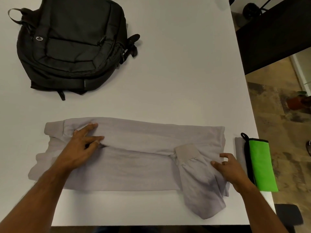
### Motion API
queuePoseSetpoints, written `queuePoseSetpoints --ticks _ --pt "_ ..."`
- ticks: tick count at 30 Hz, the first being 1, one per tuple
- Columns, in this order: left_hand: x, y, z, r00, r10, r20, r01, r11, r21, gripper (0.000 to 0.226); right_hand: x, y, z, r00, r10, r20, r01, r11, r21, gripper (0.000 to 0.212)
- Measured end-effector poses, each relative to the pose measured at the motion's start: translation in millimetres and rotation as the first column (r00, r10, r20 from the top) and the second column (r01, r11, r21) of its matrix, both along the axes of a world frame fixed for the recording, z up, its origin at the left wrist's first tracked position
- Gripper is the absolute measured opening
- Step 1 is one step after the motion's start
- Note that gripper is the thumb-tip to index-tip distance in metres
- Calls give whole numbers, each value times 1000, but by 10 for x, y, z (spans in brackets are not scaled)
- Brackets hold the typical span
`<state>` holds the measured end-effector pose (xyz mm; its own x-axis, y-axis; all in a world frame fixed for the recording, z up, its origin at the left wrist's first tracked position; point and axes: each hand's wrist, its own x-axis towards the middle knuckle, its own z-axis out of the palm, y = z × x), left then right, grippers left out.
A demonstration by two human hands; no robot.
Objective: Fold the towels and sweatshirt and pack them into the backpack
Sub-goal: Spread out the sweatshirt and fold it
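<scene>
Near the front edge of the tabletop (168,64) lies the grey sweatshirt (134,157), folded into a long band. Left hand (80,145) presses flat on its left end, grip open, fingers spread. Right hand (230,169) pinches the fabric at the right end. Folded green towel (260,165) sits on a grey one at the right edge. Backpack (72,44) is at the far left corner, zipped.
</scene>
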<state>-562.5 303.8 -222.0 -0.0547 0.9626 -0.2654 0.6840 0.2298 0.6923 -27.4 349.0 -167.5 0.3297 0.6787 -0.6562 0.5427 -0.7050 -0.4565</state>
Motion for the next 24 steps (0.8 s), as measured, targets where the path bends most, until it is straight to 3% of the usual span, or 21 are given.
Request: queuePoseSetpoints --ticks 3,5,7,9,11,13,15,19,24 --pt "62 -27 8 997 76 6 -76 996 46 53 -117 71 -29 914 179 365 -186 982 -15 64" --pt "200 17 9 989 138 -54 -127 977 173 52 -300 160 11 819 161 550 -277 951 135 51" --pt "444 126 -17 985 101 -142 -54 951 304 45 -652 257 -2 798 169 579 -422 842 337 38" --pt "791 255 -61 983 -31 -183 99 921 376 35 -1153 283 -134 730 353 586 -645 639 419 40" --pt "1141 360 -122 961 -173 -218 238 915 325 44 -1690 247 -303 586 583 563 -811 421 407 53" --pt "1384 396 -153 920 -257 -295 312 937 159 61 -2108 212 -377 446 757 478 -890 317 328 60" --pt "1384 401 -208 890 -249 -383 274 962 11 67 -2221 259 -487 404 798 446 -914 333 233 63" --pt "960 403 -273 857 -166 -487 174 984 -28 68 -1857 445 -667 411 740 533 -900 424 105 71" --pt "229 325 -210 838 -79 -540 40 996 -83 74 -1152 638 -649 551 630 548 -758 653 12 78"
